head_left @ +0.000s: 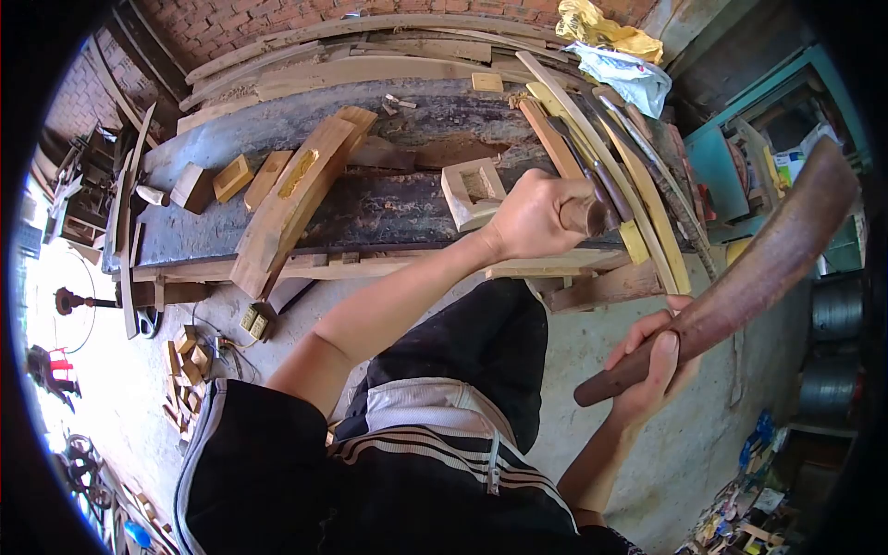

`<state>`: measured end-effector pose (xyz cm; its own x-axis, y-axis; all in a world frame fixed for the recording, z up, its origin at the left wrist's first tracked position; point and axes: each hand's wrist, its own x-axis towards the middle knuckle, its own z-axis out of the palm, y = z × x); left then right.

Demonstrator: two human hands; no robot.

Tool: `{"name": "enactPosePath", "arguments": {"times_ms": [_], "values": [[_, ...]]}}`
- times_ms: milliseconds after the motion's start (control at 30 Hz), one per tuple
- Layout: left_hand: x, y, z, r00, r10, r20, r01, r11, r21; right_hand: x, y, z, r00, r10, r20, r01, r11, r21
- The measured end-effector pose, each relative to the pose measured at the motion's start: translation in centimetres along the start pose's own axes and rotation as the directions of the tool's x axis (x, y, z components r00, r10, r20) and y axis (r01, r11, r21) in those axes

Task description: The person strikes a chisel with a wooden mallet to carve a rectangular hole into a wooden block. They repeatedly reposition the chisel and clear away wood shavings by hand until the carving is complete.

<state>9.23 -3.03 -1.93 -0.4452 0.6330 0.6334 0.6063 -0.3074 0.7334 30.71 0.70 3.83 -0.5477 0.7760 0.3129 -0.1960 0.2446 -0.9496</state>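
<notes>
Can spot a small label (788,165) in yellow and green by the teal cupboard (717,171), but cannot read it at this size. Can see pale stripes across the black top (425,446). Stretch the left arm forward over the lap, with the left hand (541,217) closed in a tight fist above the bench (398,217). Grip there a round brown handle (581,218), seen nearly end-on; perhaps belongs to a chisel, though cannot tell, with the lower part hidden behind the fist. Bend the right arm close to the body, with the right hand (655,363) wrapped firmly round the narrow end of a dark club (749,282), thumb over the top and fingers curled about the far side. Slant the club up and out to the right, well apart from the handle, with the thick end in front of the cupboard. Find a hollowed block (455,199) on the bench just beside the left hand, partly covered by it. Find a slotted beam (287,205) farther left, with the near end overhanging the bench edge. Lose the far left in glare and the corners in black
</notes>
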Motion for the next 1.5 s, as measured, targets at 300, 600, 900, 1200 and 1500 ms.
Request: {"name": "enactPosePath", "arguments": {"times_ms": [300,600,900,1200,1500], "values": [[-0.8,-0.8,0.4,1.0,0.018,-0.013,-0.018,1.0,-0.012,-1.3,1.0,1.2,0.981,0.129,0.146,-0.119,0.99,-0.074],[-0.5,-0.6,0.7,0.996,-0.088,0.028,0.084,0.992,0.096,-1.4,1.7,1.3,0.945,0.246,0.214,-0.211,0.962,-0.176],[4.7,-1.6,-6.3,0.92,-0.319,-0.227,0.272,0.937,-0.218,-3.1,3.3,-0.6,0.941,0.327,0.09,-0.313,0.939,-0.139],[4.1,-1.3,-6.5,0.901,-0.381,-0.209,0.324,0.909,-0.26,-3.6,4.1,-0.5,0.917,0.397,0.043,-0.389,0.912,-0.13],[3.4,-1.5,-4.6,0.952,-0.256,-0.17,0.234,0.962,-0.139,-2.6,3.8,0.3,0.921,0.375,0.108,-0.354,0.918,-0.177]]}}
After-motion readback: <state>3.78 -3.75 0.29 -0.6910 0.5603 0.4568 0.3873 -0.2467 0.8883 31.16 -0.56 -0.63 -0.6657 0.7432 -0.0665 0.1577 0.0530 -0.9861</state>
